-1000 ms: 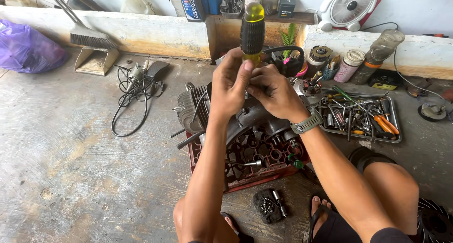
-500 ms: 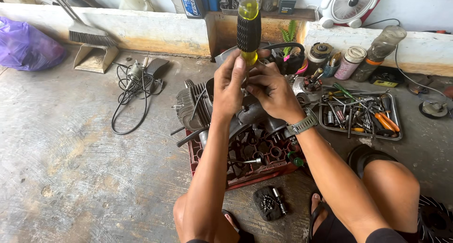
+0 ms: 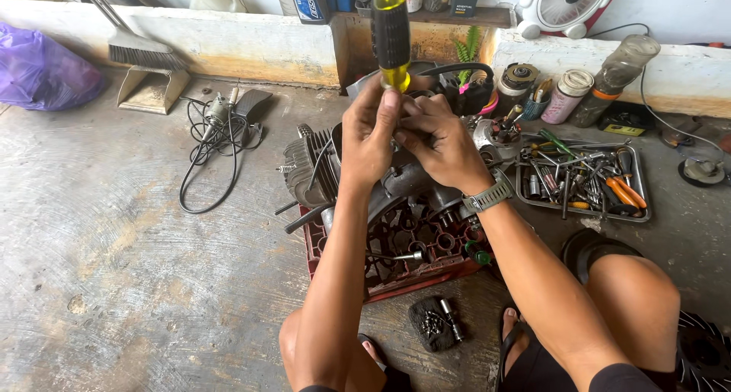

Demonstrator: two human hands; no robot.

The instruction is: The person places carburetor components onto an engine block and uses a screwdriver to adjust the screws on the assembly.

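Note:
My left hand (image 3: pixel 371 133) and my right hand (image 3: pixel 440 142) meet in front of me over a grey motorcycle engine (image 3: pixel 320 171) that rests on a red plastic crate (image 3: pixel 415 259). A screwdriver (image 3: pixel 391 34) with a black and yellow handle stands upright between them, handle up. My left thumb and fingers grip it just under the handle. My right-hand fingers pinch near its shaft, which the hands hide. The tip is out of sight. A watch sits on my right wrist.
A metal tray (image 3: pixel 582 180) of tools lies right of the engine. A small dark pad with screws (image 3: pixel 435 323) sits by my feet. A corded power tool (image 3: pixel 217 125), dustpan with broom (image 3: pixel 148 76), purple bag (image 3: pixel 42 72), cans, bottle (image 3: pixel 620 76) and fan (image 3: pixel 567 3) line the wall ledge.
The screwdriver and both hands stay over the engine; my hands shifted slightly around the shaft, and the view moved a little closer.

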